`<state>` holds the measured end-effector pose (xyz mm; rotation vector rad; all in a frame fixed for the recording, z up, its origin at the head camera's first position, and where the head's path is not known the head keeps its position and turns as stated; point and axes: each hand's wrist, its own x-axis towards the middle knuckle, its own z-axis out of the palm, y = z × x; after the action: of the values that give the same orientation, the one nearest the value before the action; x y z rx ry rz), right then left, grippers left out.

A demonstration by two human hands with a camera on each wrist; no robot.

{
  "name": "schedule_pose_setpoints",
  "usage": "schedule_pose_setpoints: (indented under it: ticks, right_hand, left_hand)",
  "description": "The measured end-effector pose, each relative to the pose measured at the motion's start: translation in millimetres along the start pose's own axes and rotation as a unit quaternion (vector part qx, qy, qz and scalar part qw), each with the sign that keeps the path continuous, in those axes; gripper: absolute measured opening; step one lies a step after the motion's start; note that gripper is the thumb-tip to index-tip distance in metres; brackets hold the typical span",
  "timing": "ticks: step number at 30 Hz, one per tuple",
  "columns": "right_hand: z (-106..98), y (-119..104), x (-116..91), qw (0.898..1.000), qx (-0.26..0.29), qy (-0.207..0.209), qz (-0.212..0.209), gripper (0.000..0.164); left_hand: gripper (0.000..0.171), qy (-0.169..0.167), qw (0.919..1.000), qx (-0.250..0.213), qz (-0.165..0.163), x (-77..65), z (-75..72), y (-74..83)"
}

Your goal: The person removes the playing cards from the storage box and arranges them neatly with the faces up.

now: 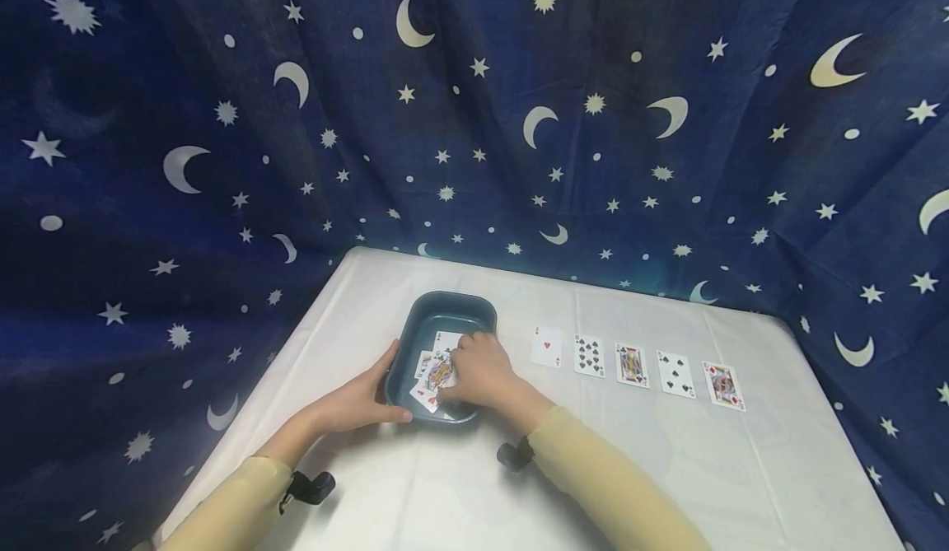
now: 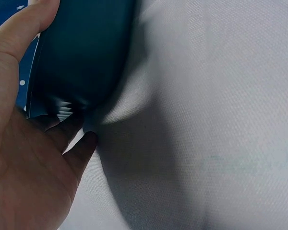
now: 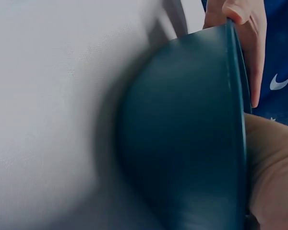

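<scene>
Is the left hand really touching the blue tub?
Touching. The right wrist view shows it: the left hand has its thumb lapped over the rim of the blue tub.

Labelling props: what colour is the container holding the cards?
Dark teal container; it shows best in the right wrist view.

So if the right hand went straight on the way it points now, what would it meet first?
Probably the playing cards in the blue tray; the right hand reaches down to them, though whether it touches them is unclear.
</scene>
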<state>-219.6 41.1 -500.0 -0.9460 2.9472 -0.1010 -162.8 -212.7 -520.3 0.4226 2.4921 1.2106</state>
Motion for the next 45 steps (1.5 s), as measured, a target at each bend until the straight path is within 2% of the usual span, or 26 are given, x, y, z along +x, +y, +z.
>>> schedule_pose_setpoints:
  ticks: [5,14,23,35,45]
  right_hand:
    - [2.5,-3.9,3.2,0.999,-0.028,-0.02,0.014,0.08]
    - [6.7,-5.3,6.1,0.997,-0.062,-0.032,0.018,0.096]
    - [6.9,-2.6,6.8,0.999,-0.034,-0.03,0.016,0.088]
    - [1.8,-4.7,8.7,0.998,-0.024,-0.043,0.027,0.077]
    - [1.7,-5.8,10.3,0.998,-0.025,-0.042,0.031,0.081]
  left_hand:
    - [0.129,-0.002,1.0,0.006,0.001,1.2,-1.0,-1.1]
    - [0.127,-0.001,1.0,0.0,0.005,0.2,-0.2,-0.3]
    - [0.127,0.006,1.0,0.007,0.005,0.5,1.6,-1.0]
    - [0.128,0.004,1.0,0.007,-0.004,-0.5,0.5,-0.8]
    - [0.127,0.007,1.0,0.003,0.002,-1.0,1.7,-0.3]
